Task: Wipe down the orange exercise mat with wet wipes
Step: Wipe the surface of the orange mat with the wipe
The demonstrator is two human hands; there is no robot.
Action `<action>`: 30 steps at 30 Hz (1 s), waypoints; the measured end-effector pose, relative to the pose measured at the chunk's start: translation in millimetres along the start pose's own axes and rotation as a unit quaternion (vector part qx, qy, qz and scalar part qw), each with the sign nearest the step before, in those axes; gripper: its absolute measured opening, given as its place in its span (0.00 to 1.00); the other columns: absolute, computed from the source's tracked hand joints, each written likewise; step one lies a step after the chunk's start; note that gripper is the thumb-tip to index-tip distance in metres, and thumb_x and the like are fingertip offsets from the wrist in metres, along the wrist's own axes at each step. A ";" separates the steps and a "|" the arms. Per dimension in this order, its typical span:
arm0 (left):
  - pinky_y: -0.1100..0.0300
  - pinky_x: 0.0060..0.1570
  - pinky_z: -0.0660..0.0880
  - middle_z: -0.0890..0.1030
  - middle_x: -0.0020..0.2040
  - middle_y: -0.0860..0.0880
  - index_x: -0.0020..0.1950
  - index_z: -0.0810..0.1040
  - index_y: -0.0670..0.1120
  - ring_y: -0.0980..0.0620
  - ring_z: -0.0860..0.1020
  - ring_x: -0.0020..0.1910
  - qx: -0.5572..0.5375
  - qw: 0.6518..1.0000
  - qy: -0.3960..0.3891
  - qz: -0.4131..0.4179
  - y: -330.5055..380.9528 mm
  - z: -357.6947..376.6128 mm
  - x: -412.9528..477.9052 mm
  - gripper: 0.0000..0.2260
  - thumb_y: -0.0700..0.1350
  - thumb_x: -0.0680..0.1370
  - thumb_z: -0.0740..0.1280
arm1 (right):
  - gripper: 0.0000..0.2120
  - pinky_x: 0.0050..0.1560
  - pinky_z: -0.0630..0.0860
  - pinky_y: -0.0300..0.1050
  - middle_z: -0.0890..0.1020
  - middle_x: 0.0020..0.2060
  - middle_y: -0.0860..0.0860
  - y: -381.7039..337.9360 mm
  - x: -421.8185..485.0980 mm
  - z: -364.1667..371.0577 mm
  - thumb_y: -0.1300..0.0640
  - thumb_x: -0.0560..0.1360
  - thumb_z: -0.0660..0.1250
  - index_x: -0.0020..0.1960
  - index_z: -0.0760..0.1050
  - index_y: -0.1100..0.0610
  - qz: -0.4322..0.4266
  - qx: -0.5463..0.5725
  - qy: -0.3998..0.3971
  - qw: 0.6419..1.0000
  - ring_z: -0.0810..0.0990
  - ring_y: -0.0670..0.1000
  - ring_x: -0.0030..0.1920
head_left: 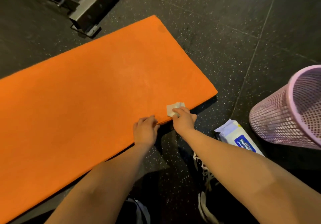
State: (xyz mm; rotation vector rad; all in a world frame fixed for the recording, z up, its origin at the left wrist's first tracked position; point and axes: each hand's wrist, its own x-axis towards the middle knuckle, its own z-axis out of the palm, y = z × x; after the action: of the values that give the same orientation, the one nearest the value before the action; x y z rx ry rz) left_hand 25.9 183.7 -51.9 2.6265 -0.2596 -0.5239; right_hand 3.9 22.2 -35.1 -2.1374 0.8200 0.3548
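A dark rubber floor (217,37) flecked with pale specks fills the scene, crossed by thin seams on the right. At the right edge a lilac mesh wastebasket (271,119) stands on it, tilted in this wide view, its open mouth cut off by the frame. At the far left lies the grey metal base of a gym machine (86,10). Nearest, a black-and-white shoe (206,176) rests on the floor.
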 end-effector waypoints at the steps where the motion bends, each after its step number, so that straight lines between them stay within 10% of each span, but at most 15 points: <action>1: 0.51 0.64 0.68 0.80 0.62 0.52 0.65 0.78 0.53 0.49 0.72 0.65 -0.012 1.000 0.010 -0.004 1.7 -4.4 -1.2 0.13 0.52 0.81 0.66 | 0.17 0.64 0.61 0.40 0.64 0.76 0.45 -1.4 -2.5 -3.0 0.55 0.85 0.58 0.72 0.74 0.50 -0.003 -0.001 0.001 1.000 0.62 0.55 0.67; 8: 0.56 0.37 0.70 0.81 0.46 0.49 0.55 0.79 0.54 0.48 0.78 0.42 -0.041 0.998 0.039 -0.026 13.1 -34.3 -9.2 0.07 0.54 0.81 0.66 | 0.16 0.64 0.64 0.39 0.61 0.77 0.47 -19.7 -27.1 -18.9 0.56 0.84 0.61 0.72 0.74 0.52 -0.048 0.103 0.003 0.994 0.68 0.51 0.71; 30: 0.55 0.34 0.68 0.80 0.38 0.50 0.53 0.79 0.51 0.48 0.78 0.37 -0.074 0.995 0.005 -0.073 40.9 -16.8 -104.1 0.05 0.51 0.81 0.66 | 0.19 0.78 0.59 0.46 0.66 0.78 0.51 30.3 -76.2 -22.4 0.65 0.82 0.63 0.72 0.73 0.61 -0.066 0.087 -0.017 0.994 0.63 0.53 0.77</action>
State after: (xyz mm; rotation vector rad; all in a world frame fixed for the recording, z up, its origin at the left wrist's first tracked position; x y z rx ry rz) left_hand -65.9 181.6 14.1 2.5144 -0.0237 -0.5562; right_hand -73.8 24.0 -0.7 -2.0056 0.6606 0.2410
